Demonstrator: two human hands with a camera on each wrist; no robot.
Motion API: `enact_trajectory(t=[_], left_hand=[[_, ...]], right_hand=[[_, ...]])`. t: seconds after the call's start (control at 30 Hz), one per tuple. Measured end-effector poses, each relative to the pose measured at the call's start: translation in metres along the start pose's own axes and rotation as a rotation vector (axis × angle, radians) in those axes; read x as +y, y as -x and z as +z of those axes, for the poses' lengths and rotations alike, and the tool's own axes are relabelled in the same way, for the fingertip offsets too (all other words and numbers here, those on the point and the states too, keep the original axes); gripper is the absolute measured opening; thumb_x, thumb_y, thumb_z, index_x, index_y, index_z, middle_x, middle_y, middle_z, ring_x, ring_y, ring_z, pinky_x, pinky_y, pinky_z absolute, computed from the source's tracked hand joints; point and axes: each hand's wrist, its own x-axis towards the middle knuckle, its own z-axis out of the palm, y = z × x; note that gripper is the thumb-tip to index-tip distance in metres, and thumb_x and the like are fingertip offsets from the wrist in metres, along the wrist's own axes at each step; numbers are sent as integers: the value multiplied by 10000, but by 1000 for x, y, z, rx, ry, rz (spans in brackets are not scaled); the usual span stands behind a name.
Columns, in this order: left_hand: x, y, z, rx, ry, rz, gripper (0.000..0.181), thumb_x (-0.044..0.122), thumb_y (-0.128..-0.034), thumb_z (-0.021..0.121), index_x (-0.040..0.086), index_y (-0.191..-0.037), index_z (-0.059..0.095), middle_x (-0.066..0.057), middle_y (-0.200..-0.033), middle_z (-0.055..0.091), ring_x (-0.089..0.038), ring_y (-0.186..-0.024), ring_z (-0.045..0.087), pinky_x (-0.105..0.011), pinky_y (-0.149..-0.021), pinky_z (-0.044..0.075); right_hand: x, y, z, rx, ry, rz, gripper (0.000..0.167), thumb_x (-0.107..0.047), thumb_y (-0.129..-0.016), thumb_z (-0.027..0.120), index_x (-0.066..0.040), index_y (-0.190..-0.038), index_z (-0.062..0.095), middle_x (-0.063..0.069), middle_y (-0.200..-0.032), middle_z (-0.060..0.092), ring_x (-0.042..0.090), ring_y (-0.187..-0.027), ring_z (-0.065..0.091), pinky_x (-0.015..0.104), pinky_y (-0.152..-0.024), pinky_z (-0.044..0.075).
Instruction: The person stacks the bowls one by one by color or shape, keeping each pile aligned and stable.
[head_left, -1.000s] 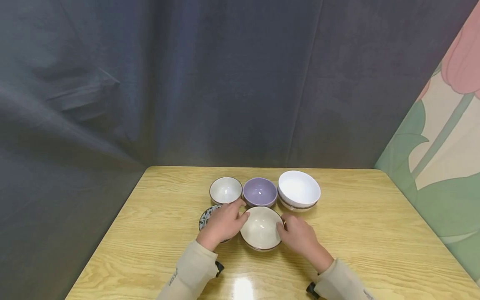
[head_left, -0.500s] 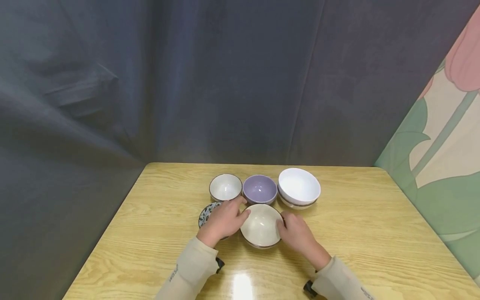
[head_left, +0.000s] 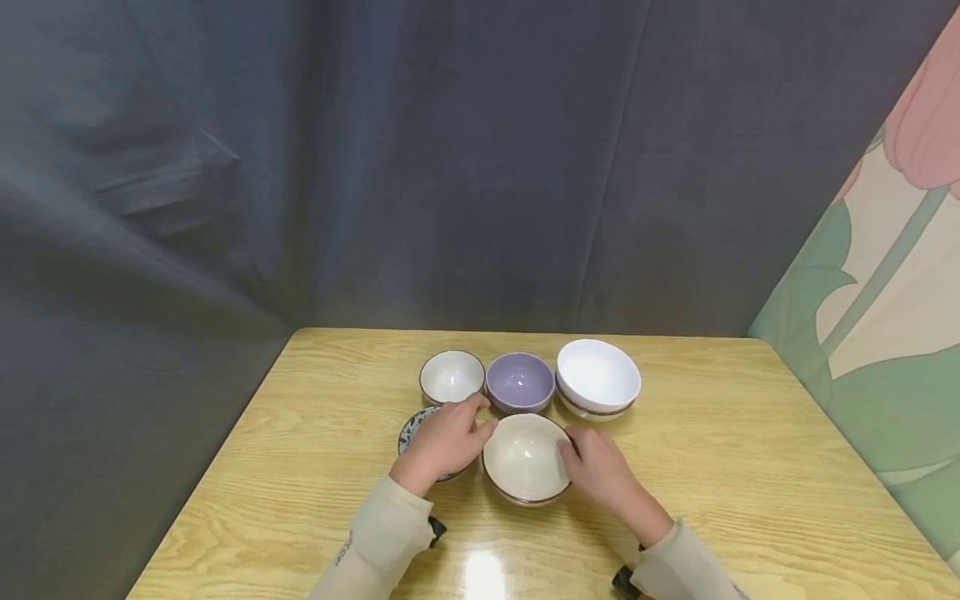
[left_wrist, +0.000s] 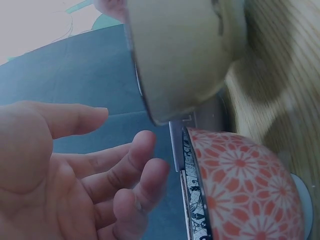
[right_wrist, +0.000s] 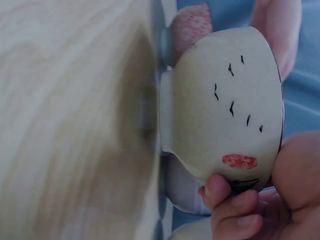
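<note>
The cream bowl with a dark rim (head_left: 527, 460) stands at the front of the group; black marks and a red patch show on its outside in the right wrist view. My right hand (head_left: 604, 477) pinches its right rim, thumb inside, fingers against the outer wall (right_wrist: 225, 110). My left hand (head_left: 444, 443) hovers over the patterned bowl (head_left: 409, 428), partly hiding it, with its thumb near the cream bowl's left rim. In the left wrist view the left fingers (left_wrist: 100, 170) are relaxed and apart from the cream bowl (left_wrist: 180, 55) and the red flowered outside of the patterned bowl (left_wrist: 245, 190).
Behind stand a white bowl with a dark rim (head_left: 452, 377), a purple bowl (head_left: 520, 382) and a large white bowl (head_left: 597, 375) stacked on another dark-rimmed bowl. The wooden table (head_left: 720, 450) meets a dark curtain at its back edge and a flowered wall hanging at the right.
The cream bowl has shifted very slightly to the right with my right hand, and a small gap shows between its rim and my left thumb. The other bowls have stayed in place.
</note>
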Motion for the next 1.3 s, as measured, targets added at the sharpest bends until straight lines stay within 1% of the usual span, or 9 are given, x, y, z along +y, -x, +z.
enact_trajectory(t=[0.17,0.33,0.53,0.63,0.77,0.9,1.03,1.17,1.3], left_hand=[[0,0,-1,-6,20,-2,400,301,-1023,547,52,-1333,587,0,-836,654,-124,-697,576,-353,-658,488],[0,0,-1,-1,24,1,409,354,-1038,506,74,-1321,602,-1,-877,666,-131,-749,595,-370,-704,504],[5,-2,-2,-22,139,13,527,522,-1066,318,145,-1268,626,25,-817,632,-133,-775,600,-374,-748,492],[9,-3,-4,-14,181,12,580,570,-1060,255,152,-1147,647,32,-820,645,-94,-771,613,-359,-725,490],[15,-3,-7,4,223,3,520,530,-1072,271,163,-1018,636,-7,-816,668,-96,-736,608,-349,-672,477],[23,-5,-10,29,270,7,465,463,-1080,322,139,-1120,653,-4,-790,674,-126,-699,597,-365,-676,479],[32,-10,-11,46,288,9,515,481,-1074,325,100,-1166,659,35,-754,658,-132,-694,601,-375,-702,495],[39,-17,-10,34,288,1,549,491,-1073,321,81,-1220,656,41,-739,642,-137,-700,606,-379,-735,505],[45,-26,-9,20,254,14,533,452,-1078,336,80,-1307,640,22,-821,673,-151,-823,643,-413,-854,521]], right_hand=[[-2,2,-12,-1,3,-17,131,-30,-959,578,-26,-853,655,-1,-639,501,121,-563,446,268,-509,398],[-4,2,-23,-18,-6,-27,151,-45,-978,563,-39,-845,635,0,-643,493,118,-563,452,266,-507,402],[-4,3,-38,76,15,-129,93,1,-953,596,-23,-938,684,84,-830,657,168,-712,559,338,-616,482],[-4,2,-46,97,5,-151,150,-1,-957,592,15,-1059,701,155,-965,707,205,-794,626,362,-648,528],[-4,-1,-58,75,-27,-108,209,-48,-990,562,51,-1119,695,150,-920,721,169,-718,622,300,-587,518],[-1,-6,-69,83,-58,-63,255,-89,-1016,538,79,-1154,671,161,-904,725,145,-700,621,271,-570,505],[6,-12,-82,127,-70,-30,331,-122,-1031,520,114,-1246,606,229,-943,714,204,-730,659,287,-568,514],[14,-18,-95,180,-62,-22,369,-140,-1045,491,123,-1290,572,292,-1005,698,289,-805,697,315,-592,529],[24,-27,-103,220,-45,-8,385,-156,-1054,467,114,-1308,568,313,-1036,687,347,-853,700,353,-631,546]])
